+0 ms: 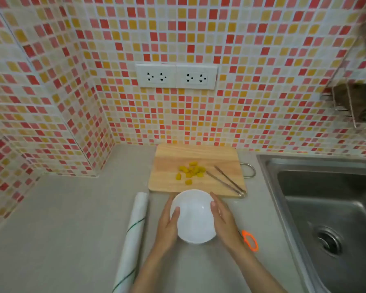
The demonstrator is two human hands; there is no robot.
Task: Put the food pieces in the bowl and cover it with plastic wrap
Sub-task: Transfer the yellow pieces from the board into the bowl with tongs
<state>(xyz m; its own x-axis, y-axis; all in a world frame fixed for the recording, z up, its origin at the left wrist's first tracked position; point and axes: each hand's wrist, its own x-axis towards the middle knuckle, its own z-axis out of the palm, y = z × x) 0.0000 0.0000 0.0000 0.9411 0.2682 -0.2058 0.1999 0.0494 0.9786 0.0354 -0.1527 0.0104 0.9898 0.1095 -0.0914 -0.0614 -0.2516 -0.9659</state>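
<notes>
Even soft light, wide-angle edge warping

Glossy white bowl (pixel 193 216), pale wooden cutting board (pixel 196 159), thin metal tongs (pixel 226 181), brushed steel sink (pixel 326 208), matt grey counter (pixel 61 218), orange plastic scissor handle (pixel 250 240).

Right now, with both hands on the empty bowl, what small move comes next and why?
Probably let the right hand go and reach for the tongs on the cutting board. The white bowl is empty, already near the board, and the yellow food pieces all lie there.
</notes>
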